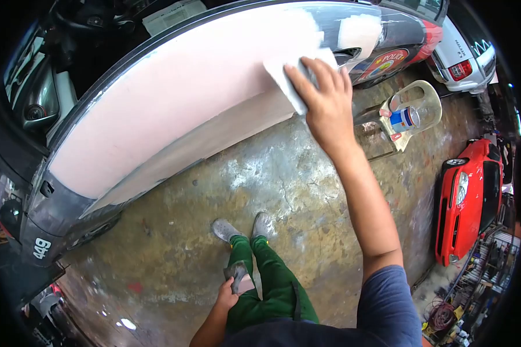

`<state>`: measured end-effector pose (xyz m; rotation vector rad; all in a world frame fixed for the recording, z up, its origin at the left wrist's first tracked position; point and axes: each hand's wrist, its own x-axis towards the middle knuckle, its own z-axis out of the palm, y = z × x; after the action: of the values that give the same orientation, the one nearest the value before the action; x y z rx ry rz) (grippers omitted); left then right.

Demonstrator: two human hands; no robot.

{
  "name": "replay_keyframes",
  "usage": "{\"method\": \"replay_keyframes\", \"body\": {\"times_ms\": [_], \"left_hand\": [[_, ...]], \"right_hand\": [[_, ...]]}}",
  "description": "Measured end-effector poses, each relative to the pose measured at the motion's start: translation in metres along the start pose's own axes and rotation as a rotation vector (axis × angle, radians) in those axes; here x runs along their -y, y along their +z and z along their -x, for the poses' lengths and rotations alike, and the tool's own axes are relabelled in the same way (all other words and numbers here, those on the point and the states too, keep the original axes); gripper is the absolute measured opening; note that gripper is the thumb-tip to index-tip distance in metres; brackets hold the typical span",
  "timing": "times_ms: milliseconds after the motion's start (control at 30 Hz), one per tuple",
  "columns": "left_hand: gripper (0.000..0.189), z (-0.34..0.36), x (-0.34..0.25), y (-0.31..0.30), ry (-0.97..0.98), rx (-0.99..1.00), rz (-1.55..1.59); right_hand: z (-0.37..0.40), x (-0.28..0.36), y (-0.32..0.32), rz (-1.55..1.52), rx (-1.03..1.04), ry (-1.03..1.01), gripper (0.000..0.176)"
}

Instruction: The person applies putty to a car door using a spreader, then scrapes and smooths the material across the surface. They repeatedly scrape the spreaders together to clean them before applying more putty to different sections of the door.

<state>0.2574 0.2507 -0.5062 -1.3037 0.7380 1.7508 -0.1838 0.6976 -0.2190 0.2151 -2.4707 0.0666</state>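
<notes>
My right hand [325, 99] presses a white sheet of sandpaper [292, 78] flat against the pink filler-coated side [173, 104] of a dark car body. The fingers lie spread over the sheet near the door handle. My left hand [228, 295] hangs low by my thigh and grips a grey putty scraper [237, 273], blade pointing up. I am standing in green trousers [269, 283] and grey shoes on the concrete floor close to the car.
A white plastic chair [415, 113] with a can [404, 117] on it stands to the right. A red car [469, 199] is parked at the right edge, a white car [466, 52] at the upper right. Tools and cables lie at the lower right.
</notes>
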Motion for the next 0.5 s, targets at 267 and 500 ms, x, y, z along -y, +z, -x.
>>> {"method": "replay_keyframes", "body": {"times_ms": [267,500], "left_hand": [[0.036,-0.008,0.004,-0.003,-0.008,-0.008,-0.015],[0.037,-0.006,0.006,0.003,-0.016,-0.014,-0.001]], "right_hand": [[-0.077,-0.024,-0.014,0.182,0.008,-0.14,0.063],[-0.09,-0.032,-0.011,0.092,0.045,-0.137,0.058]]}}
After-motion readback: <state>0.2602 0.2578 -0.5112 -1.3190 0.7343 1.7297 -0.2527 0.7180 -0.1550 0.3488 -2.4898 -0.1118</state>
